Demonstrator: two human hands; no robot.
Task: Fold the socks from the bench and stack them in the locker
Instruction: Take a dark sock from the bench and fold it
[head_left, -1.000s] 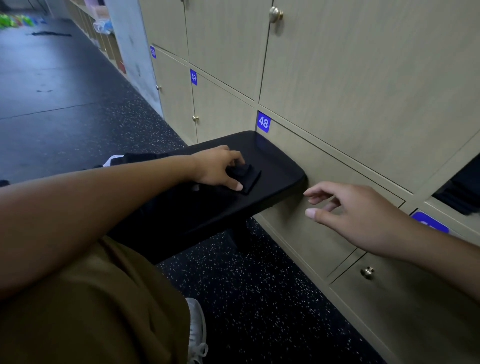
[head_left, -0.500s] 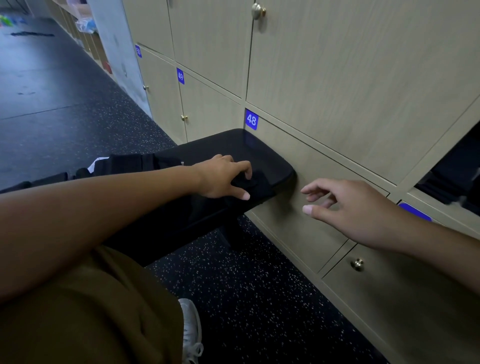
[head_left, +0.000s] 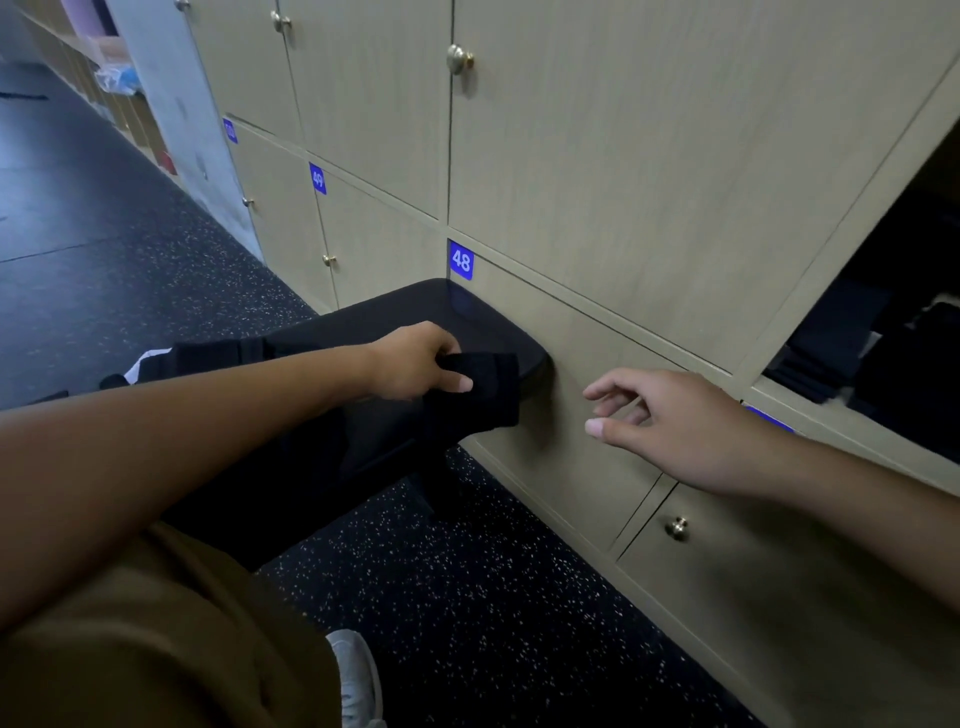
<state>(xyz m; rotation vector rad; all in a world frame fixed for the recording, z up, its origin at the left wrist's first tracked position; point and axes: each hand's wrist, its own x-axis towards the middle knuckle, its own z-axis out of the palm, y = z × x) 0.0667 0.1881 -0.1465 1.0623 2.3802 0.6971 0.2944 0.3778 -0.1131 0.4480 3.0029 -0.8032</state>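
From the head camera, the left hand (head_left: 415, 364) grips a folded black sock (head_left: 483, 395), thumb and curled fingers pinching it just over the end of the black worktop (head_left: 395, 312). The right hand (head_left: 670, 421) hovers near it, holding nothing, its fingers loosely spread in front of the tan locker door below label 48 (head_left: 461, 260). At the right edge, an open locker (head_left: 883, 322) holds dark folded items.

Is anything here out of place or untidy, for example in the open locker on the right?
Slightly. In the open locker the dark socks lie in uneven piles, not one neat stack. Otherwise nothing stands out: the left hand grips a black sock at the bench end, and the right hand is empty.
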